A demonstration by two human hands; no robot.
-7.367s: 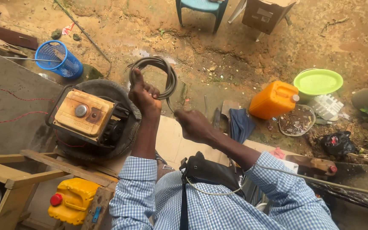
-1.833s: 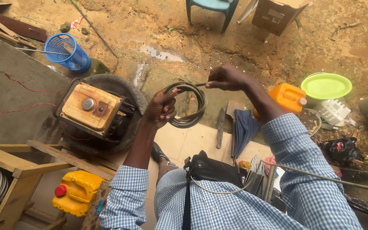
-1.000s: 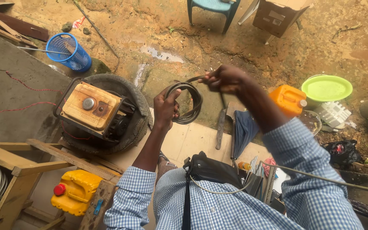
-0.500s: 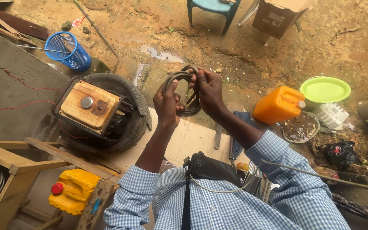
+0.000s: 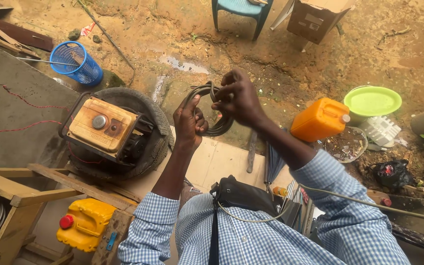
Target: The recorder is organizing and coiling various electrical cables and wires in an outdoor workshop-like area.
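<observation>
Both hands up over dirt ground, holding coiled dark cable (image 5: 211, 110) between them. Left hand (image 5: 189, 121) curled around coil's lower side, fingers closed on it. Right hand (image 5: 237, 97) pinches top loops. Generator (image 5: 105, 128) sits in tire (image 5: 148, 157) just left; orange jerrycan (image 5: 320, 119) right.

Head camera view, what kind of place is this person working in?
Probably an outdoor yard used as an informal repair spot: bare muddy ground, a small generator sitting in an old tyre, and an orange jerrycan. Both hands hold a coil of dark cable.
</observation>
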